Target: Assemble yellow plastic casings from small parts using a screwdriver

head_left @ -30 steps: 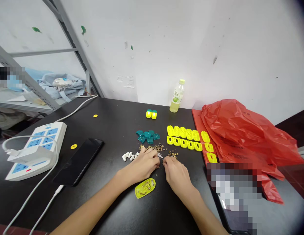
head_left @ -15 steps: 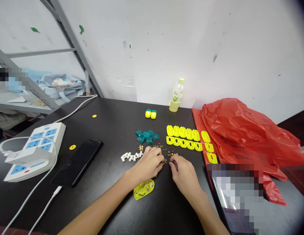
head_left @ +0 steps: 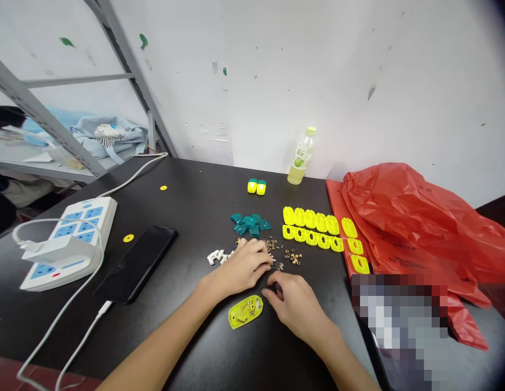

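— Hands, how do they stand?
— Left hand (head_left: 240,266) curled at tiny brass parts (head_left: 277,265), grip unclear; right hand (head_left: 295,307) closed on something small and dark.
— Around them?
— Yellow plastic casing (head_left: 245,311) just below; open black tabletop (head_left: 187,217) leftward to a phone (head_left: 136,264).

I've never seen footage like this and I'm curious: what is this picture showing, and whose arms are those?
This picture comes from a camera worn on a person's head, looking forward and down, so those bare arms are the wearer's own. The left hand lies beside small brass parts, and the right hand seems to hold something small and dark, too small to identify. Near it lies a yellow plastic housing. The black table also holds rows of yellow plastic pieces, teal plastic pieces, and white pieces. Further off are a power strip, a phone, a bottle, and a red plastic bag.
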`<state>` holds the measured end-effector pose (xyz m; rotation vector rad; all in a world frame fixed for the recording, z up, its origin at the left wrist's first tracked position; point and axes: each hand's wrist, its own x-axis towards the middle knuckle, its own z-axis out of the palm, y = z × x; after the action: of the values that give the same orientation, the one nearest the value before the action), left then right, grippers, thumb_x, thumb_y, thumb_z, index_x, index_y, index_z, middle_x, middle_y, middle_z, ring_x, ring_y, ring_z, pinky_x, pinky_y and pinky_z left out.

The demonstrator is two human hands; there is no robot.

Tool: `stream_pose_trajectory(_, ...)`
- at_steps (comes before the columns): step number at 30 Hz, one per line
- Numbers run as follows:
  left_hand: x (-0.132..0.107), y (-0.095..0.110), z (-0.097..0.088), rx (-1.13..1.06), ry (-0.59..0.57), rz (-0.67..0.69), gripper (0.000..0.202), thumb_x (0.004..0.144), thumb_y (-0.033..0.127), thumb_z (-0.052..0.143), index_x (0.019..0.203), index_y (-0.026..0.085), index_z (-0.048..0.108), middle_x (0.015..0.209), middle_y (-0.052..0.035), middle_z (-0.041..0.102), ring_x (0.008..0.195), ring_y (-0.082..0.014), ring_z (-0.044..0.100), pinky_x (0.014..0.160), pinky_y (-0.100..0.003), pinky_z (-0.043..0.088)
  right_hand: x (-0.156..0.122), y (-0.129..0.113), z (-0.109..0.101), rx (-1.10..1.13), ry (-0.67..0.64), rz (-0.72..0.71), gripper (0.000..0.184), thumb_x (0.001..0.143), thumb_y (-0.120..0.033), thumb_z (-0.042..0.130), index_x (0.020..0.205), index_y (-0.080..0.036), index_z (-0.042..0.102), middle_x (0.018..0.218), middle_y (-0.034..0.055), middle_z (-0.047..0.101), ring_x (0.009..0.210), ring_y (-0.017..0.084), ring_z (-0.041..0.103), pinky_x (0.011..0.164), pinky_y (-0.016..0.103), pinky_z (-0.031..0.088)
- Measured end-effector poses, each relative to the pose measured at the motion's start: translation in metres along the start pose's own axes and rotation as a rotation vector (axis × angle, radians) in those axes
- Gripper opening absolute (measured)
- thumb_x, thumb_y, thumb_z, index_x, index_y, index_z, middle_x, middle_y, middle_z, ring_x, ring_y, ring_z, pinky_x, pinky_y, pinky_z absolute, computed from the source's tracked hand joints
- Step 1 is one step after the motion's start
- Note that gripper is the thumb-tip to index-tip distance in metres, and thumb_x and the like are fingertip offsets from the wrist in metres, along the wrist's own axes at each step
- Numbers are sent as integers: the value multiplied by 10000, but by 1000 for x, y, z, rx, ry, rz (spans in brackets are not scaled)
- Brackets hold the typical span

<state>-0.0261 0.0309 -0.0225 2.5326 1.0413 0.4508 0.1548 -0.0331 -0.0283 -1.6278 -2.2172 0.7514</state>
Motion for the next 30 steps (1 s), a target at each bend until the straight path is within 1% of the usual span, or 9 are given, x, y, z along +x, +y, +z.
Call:
stream_pose_trajectory(8,7,8,12,48,-33,21,190,977,191,525,856,181,672,936,-38,598,924,-195,540,788,-360,321,3,-1,4,-81,-8,22,151,927,-157,508,850,-209,627,814,32,723,725,186,666,611,259,304)
stream_pose_trajectory(13,6,8,1,22,-9,2,169,970,190,519,903,193,674,942,-39,598,928,-196,556,805,-359,358,7,10,-2,-90,64,94,146,926,-149,499,844,-205,607,770,36,700,694,193,651,585,262,285)
stream_pose_trajectory(17,-7,16,-15,-78,31,-47,171,946,175,482,964,197,651,949,-41,592,926,-192,561,827,-340,420,10,14,-3,-65,125,94,141,923,-156,498,856,-213,608,793,33,699,719,190,647,592,259,297)
stream_pose_trajectory(20,-28,31,-15,-117,16,-146,224,846,229,621,1068,198,615,1045,-54,589,996,-225,557,893,-364,450,10,15,-4,-24,187,97,144,915,-157,484,843,-203,601,772,33,680,678,182,625,600,267,318)
stream_pose_trajectory(22,-46,41,-8,-120,-21,-243,433,774,345,740,1156,211,586,1136,-61,569,1053,-263,542,932,-411,454,9,16,-6,22,237,102,146,910,-171,475,835,-197,597,748,32,660,651,176,606,611,274,345)
stream_pose_trajectory(24,-61,50,1,-116,-69,-350,607,697,420,818,1204,205,563,1143,-73,558,1020,-285,543,877,-433,481,7,17,-11,81,286,104,135,906,-191,475,878,-195,607,745,29,647,650,170,601,632,276,386)
stream_pose_trajectory(25,-67,53,5,-117,-83,-384,606,707,426,819,1209,204,562,1149,-77,557,1022,-288,543,871,-437,484,5,18,-13,103,306,103,142,909,-207,471,919,-196,613,743,25,640,647,166,599,636,274,406)
stream_pose_trajectory(27,-74,56,12,-126,-94,-409,473,780,392,777,1166,202,580,1136,-76,563,1019,-278,544,866,-427,484,2,18,-17,211,322,104,187,936,-266,452,1017,-201,608,724,8,616,601,151,581,589,261,431)
stream_pose_trajectory(30,-75,57,16,-136,-81,-373,259,875,328,694,1085,203,608,1093,-68,579,994,-252,549,858,-400,477,0,18,-22,609,284,140,291,966,-428,434,1111,-212,565,700,-20,563,506,129,545,457,237,437)
